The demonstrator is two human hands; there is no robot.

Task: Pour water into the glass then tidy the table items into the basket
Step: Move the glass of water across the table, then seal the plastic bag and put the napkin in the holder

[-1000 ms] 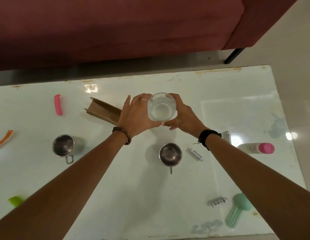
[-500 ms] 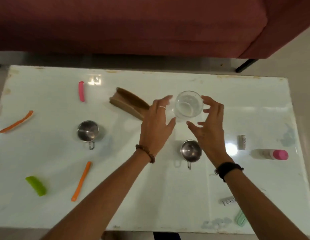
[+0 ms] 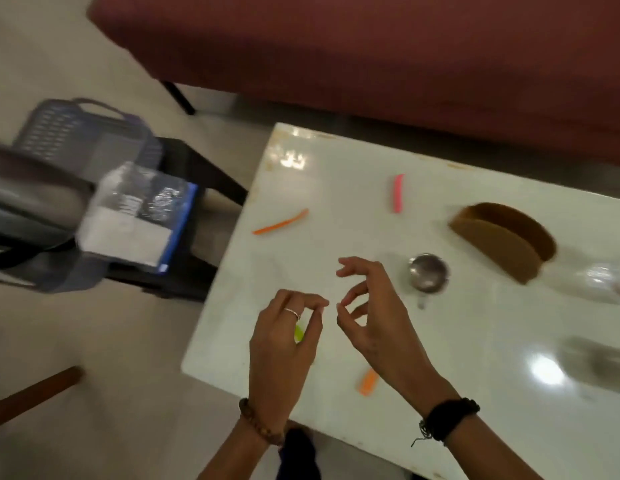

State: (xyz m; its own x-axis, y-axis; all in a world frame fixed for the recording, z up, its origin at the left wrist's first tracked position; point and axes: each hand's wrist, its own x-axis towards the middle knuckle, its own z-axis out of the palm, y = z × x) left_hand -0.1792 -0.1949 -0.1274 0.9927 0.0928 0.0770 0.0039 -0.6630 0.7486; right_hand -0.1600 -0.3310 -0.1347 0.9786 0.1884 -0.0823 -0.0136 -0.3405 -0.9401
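Observation:
My left hand (image 3: 284, 344) hovers over the table's left end, fingers loosely curled above a green clip (image 3: 299, 333) that it partly hides. My right hand (image 3: 371, 317) floats just beside it, fingers apart and holding nothing. The glass (image 3: 610, 280) is a blur at the right edge, standing on the white table (image 3: 475, 341). The grey basket (image 3: 83, 140) stands off the table on a dark stool at the left. A clear water bottle (image 3: 139, 216) with a blue label lies beside it.
An orange clip (image 3: 281, 221) and a pink clip (image 3: 398, 192) lie at the far left of the table. Another orange clip (image 3: 369, 381) sits under my right wrist. A steel cup (image 3: 428, 271) and a brown holder (image 3: 506, 240) stand right of my hands. A red sofa (image 3: 371, 46) runs behind.
Both hands let go of the glass and moved left and nearer to me. The view swung left, bringing the basket and bottle into sight.

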